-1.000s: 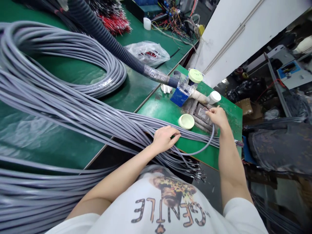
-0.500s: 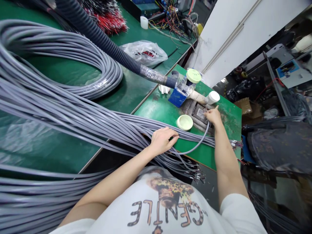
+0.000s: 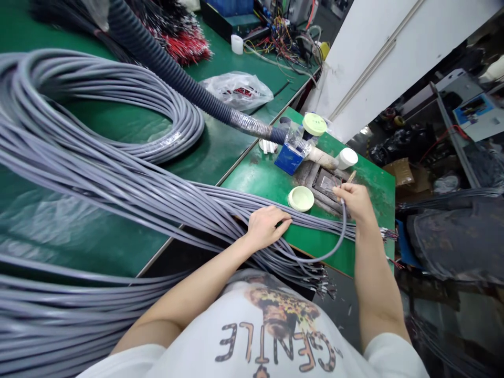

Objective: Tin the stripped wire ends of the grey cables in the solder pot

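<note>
My left hand (image 3: 268, 227) lies curled over a thick bundle of grey cables (image 3: 205, 210) running across the bench edge. My right hand (image 3: 354, 202) is shut on a single grey cable (image 3: 326, 254), which loops down from it and back into the bundle. A thin tan stick (image 3: 350, 177) pokes out above my right fingers. Just beyond that hand sits a small metal tray (image 3: 326, 184) set in a worn patch of the green bench (image 3: 366, 247). A pale green round lid (image 3: 301, 198) lies to its left.
A black corrugated hose (image 3: 177, 71) ends at a blue box (image 3: 289, 159) and white pipe on the bench. Large grey cable coils (image 3: 118, 105) fill the left. Cable ends stick out past both bench edges. A white wall (image 3: 386, 63) stands beyond.
My right hand has moved slightly toward me and to the right, and the loop of single cable has widened. My left hand stays on the bundle.
</note>
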Demonstrator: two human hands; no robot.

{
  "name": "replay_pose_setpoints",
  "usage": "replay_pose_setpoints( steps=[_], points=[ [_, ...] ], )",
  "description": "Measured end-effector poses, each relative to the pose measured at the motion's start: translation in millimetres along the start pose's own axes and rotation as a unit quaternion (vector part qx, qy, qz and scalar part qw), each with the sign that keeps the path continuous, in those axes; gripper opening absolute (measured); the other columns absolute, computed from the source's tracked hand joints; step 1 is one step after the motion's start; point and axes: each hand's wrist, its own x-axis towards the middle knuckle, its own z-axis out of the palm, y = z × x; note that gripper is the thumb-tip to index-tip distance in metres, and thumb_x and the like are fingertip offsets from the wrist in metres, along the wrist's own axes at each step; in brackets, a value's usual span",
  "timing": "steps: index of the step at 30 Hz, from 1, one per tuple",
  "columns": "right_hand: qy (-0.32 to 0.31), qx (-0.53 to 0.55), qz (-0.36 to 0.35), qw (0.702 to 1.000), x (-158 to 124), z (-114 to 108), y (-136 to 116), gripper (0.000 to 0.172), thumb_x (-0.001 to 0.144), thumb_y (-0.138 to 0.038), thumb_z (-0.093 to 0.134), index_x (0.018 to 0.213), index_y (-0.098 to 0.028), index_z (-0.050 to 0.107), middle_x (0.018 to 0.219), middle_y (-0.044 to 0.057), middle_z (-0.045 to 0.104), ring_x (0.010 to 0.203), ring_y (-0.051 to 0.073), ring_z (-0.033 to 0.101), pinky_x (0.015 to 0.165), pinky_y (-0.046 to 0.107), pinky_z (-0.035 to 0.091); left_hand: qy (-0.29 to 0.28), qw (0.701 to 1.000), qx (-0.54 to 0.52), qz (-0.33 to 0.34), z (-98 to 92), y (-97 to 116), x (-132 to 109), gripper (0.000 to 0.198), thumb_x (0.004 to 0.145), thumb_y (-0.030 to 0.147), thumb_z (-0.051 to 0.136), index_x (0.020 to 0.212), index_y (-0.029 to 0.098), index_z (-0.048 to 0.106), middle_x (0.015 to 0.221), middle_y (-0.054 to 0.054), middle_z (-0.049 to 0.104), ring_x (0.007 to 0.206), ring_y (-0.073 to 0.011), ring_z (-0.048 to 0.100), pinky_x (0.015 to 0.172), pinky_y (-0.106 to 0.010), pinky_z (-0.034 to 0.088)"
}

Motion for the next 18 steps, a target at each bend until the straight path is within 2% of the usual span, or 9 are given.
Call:
replay_pose_setpoints(
  steps=[2, 4, 5, 8, 10, 11, 14, 16, 18],
  points=[
    [-0.023, 0.119, -0.034, 0.992, -28.1, 8.1, -15.3, 0.035, 0.075, -0.039, 0.064, 0.052, -0.016, 0.053, 0.050, -0.003, 0.050, 0.048, 0.009, 0.040, 0.049, 0.023, 0.031, 0.036, 0.996, -0.082, -0.030, 3.7, 7.1, 0.1, 0.012, 0.085, 0.028, 0.061, 0.085, 0.020, 0.070, 0.077, -0.004, 0.071, 0.073, -0.0161, 0.060, 0.072, -0.031, 0.045],
    [-0.044, 0.180, -0.044, 0.982, -52.8, 19.5, -28.0, 0.034, 0.076, -0.038, 0.065, 0.053, -0.016, 0.055, 0.050, -0.003, 0.050, 0.048, 0.009, 0.040, 0.049, 0.023, 0.031, 0.064, 0.970, -0.213, -0.096, 10.8, 18.9, 0.9, 0.013, 0.081, 0.030, 0.066, 0.087, 0.019, 0.071, 0.078, -0.005, 0.070, 0.073, -0.0158, 0.061, 0.071, -0.031, 0.047],
    [-0.052, 0.202, -0.042, 0.977, -63.0, 25.4, -32.8, 0.033, 0.077, -0.038, 0.065, 0.054, -0.016, 0.056, 0.050, -0.003, 0.050, 0.048, 0.009, 0.039, 0.049, 0.023, 0.031, 0.071, 0.944, -0.291, -0.140, 15.8, 25.9, 1.4, 0.017, 0.079, 0.032, 0.068, 0.089, 0.019, 0.070, 0.079, -0.005, 0.070, 0.072, -0.0154, 0.061, 0.070, -0.030, 0.048],
    [-0.067, 0.245, -0.039, 0.966, -84.4, 39.8, -40.6, 0.030, 0.078, -0.035, 0.065, 0.056, -0.017, 0.057, 0.050, -0.004, 0.051, 0.047, 0.008, 0.040, 0.050, 0.023, 0.032, 0.066, 0.830, -0.500, -0.240, 32.8, 46.4, 3.5, 0.029, 0.070, 0.035, 0.076, 0.093, 0.018, 0.069, 0.077, -0.003, 0.069, 0.068, -0.0130, 0.061, 0.065, -0.026, 0.049],
    [-0.076, 0.263, -0.039, 0.961, -92.3, 45.1, -41.1, 0.028, 0.079, -0.034, 0.065, 0.058, -0.017, 0.058, 0.051, -0.003, 0.052, 0.048, 0.009, 0.042, 0.051, 0.024, 0.033, 0.085, 0.770, -0.567, -0.281, 42.2, 57.2, 4.9, 0.029, 0.068, 0.035, 0.078, 0.090, 0.017, 0.068, 0.071, 0.000, 0.066, 0.062, -0.0100, 0.058, 0.061, -0.023, 0.046],
    [-0.078, 0.270, -0.037, 0.959, -95.1, 46.5, -40.5, 0.027, 0.079, -0.034, 0.065, 0.059, -0.017, 0.059, 0.052, -0.004, 0.053, 0.048, 0.009, 0.042, 0.051, 0.024, 0.033, 0.097, 0.751, -0.583, -0.295, 45.4, 61.5, 5.7, 0.028, 0.067, 0.035, 0.078, 0.087, 0.017, 0.068, 0.068, 0.001, 0.065, 0.059, -0.0088, 0.056, 0.059, -0.022, 0.045],
    [-0.069, 0.300, -0.019, 0.951, -103.1, 47.9, -36.2, 0.025, 0.079, -0.036, 0.066, 0.063, -0.017, 0.061, 0.051, -0.004, 0.053, 0.047, 0.009, 0.042, 0.050, 0.023, 0.033, 0.118, 0.734, -0.594, -0.307, 48.5, 69.4, 9.0, 0.026, 0.065, 0.035, 0.080, 0.078, 0.016, 0.066, 0.065, 0.002, 0.061, 0.056, -0.0072, 0.051, 0.057, -0.022, 0.043],
    [-0.064, 0.323, -0.010, 0.944, -110.3, 48.7, -32.0, 0.023, 0.080, -0.039, 0.065, 0.071, -0.018, 0.064, 0.054, -0.003, 0.055, 0.047, 0.009, 0.042, 0.049, 0.023, 0.033, 0.127, 0.742, -0.585, -0.302, 46.0, 70.6, 11.9, 0.026, 0.065, 0.035, 0.080, 0.075, 0.016, 0.064, 0.064, 0.003, 0.060, 0.056, -0.0069, 0.050, 0.057, -0.022, 0.043],
    [-0.087, 0.339, -0.001, 0.937, -119.7, 51.2, -27.2, 0.024, 0.081, -0.041, 0.064, 0.089, -0.019, 0.067, 0.057, -0.003, 0.059, 0.047, 0.009, 0.042, 0.047, 0.023, 0.032, 0.153, 0.761, -0.561, -0.289, 41.4, 68.8, 14.6, 0.024, 0.069, 0.037, 0.077, 0.075, 0.017, 0.063, 0.064, 0.003, 0.060, 0.055, -0.0071, 0.050, 0.057, -0.022, 0.043]
  ],
)
